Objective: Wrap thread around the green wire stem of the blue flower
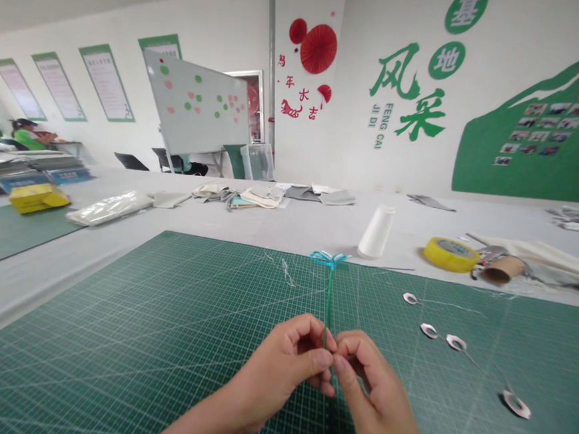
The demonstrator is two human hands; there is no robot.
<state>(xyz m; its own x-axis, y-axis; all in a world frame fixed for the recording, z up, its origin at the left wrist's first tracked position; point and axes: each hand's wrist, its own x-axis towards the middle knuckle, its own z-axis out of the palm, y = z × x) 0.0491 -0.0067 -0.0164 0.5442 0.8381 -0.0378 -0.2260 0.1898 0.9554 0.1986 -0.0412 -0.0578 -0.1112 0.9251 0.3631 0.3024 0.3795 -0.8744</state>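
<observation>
Think of a clock with the hands at the middle and 12 straight ahead. Far off at 10 o'clock, a person in a green shirt (pixel 30 136) sits by the wall. Nearer, at 10 o'clock, a yellow packet (pixel 39 198) lies on the white table (pixel 218 228), and a white plastic bag (pixel 110 207) lies just to its right. A whiteboard (pixel 195 102) with green and pink dots stands far off at 11 o'clock. Folded cloth scraps (pixel 255 197) lie at 12 o'clock.

A big green cutting mat (pixel 112 310) lies under the hands. The left hand (pixel 277 370) and the right hand (pixel 376 391) are close together. Their fingertips (pixel 326 359) pinch a thin green stem (pixel 328 307) from both sides. The stem stands up with blue loops (pixel 329 259) on top, over the mat.

At 1 o'clock stands a white thread cone (pixel 376 232). Past it sit a yellow tape roll (pixel 451 254) and a cardboard tube (pixel 503 268). At 3 o'clock, small pale rings (pixel 515 404) on thin wire lie on the mat; they may be paper, but it is hard to tell.
</observation>
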